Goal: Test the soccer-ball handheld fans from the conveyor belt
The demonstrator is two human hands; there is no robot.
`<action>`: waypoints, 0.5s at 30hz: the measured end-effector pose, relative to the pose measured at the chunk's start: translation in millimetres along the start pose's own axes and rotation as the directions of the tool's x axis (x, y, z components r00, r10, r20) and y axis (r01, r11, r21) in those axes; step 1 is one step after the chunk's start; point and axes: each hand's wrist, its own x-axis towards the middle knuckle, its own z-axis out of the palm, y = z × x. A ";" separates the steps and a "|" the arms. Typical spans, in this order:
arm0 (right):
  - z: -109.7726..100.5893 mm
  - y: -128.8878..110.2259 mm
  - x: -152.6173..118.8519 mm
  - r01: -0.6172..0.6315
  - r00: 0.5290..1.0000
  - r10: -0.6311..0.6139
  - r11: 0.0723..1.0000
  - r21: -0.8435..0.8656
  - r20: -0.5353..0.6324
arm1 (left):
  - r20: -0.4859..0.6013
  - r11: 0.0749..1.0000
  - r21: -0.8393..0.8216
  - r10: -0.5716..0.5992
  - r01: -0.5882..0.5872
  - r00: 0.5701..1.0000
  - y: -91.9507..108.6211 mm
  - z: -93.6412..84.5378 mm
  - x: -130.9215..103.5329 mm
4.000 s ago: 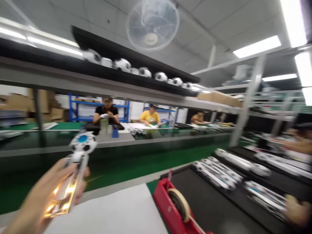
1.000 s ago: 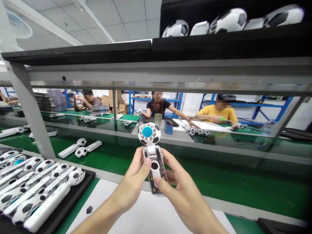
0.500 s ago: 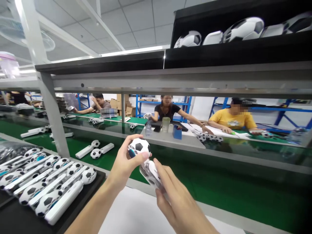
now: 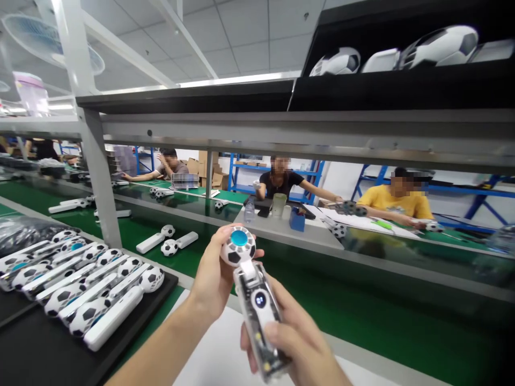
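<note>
Between my hands is a small device with a soccer-ball head (image 4: pixel 238 246) and a clear-cased handle (image 4: pixel 257 308). My left hand (image 4: pixel 213 271) holds the ball head, whose blue round centre faces me. Wrapped round the handle, my right hand (image 4: pixel 292 332) has its thumb on the front, below a small lit display. At the left, a black tray (image 4: pixel 161 300) bears several similar soccer-ball devices with white handles. More of these devices, one a white-handled piece (image 4: pixel 149 243), lie on the green belt beyond.
A grey post (image 4: pixel 100 182) stands front left, and a shelf beam (image 4: pixel 241 131) crosses above my hands. White paper (image 4: pixel 213 348) lies beneath them. Across the green belt (image 4: pixel 362 311), several people sit at a bench with a bottle (image 4: pixel 249 209) and a blue box (image 4: pixel 297 220).
The device has turned so its blue centre and lit display face me. My right thumb now lies on the handle front. Across the belt, one person's hand has lifted several ball pieces.
</note>
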 end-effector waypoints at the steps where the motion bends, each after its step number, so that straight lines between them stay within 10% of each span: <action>1: 1.9 1.2 -2.0 -0.013 1.000 0.011 0.996 -0.085 -0.027 | -0.040 0.998 -0.020 -0.062 0.061 0.997 -0.2 0.5 0.4; 15: 7.2 8.3 -10.9 -0.087 0.982 0.054 0.981 -0.176 -0.182 | 0.033 0.999 0.018 0.048 -0.049 0.998 0.2 -1.4 -3.6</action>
